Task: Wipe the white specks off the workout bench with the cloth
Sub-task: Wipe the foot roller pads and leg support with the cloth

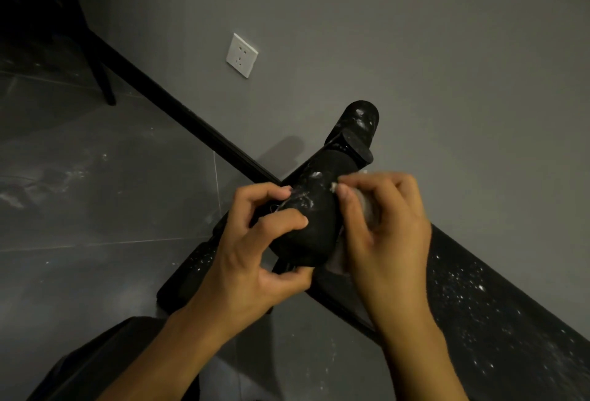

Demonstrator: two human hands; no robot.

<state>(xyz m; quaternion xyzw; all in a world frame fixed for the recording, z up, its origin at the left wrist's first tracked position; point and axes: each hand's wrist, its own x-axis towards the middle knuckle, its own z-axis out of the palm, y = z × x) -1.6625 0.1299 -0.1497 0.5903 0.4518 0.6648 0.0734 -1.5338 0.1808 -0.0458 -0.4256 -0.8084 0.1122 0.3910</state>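
Note:
The black workout bench pad (498, 311) stretches to the lower right, dusted with white specks. A black foam roller (314, 209) of the bench stands in the middle, smeared white near its top. My left hand (255, 247) grips the roller's left side, fingers curled round it. My right hand (383, 225) holds a pale cloth (367, 206) bunched in its fingers against the roller's right side. A second roller (357, 126) beyond also carries white marks.
A grey wall with a white socket (242, 55) rises behind. A black baseboard (178, 113) runs diagonally. Dark chair legs (102, 81) stand at the upper left. The grey tiled floor (95, 193) shows white dust. My dark-clothed knee (105, 365) is at the bottom left.

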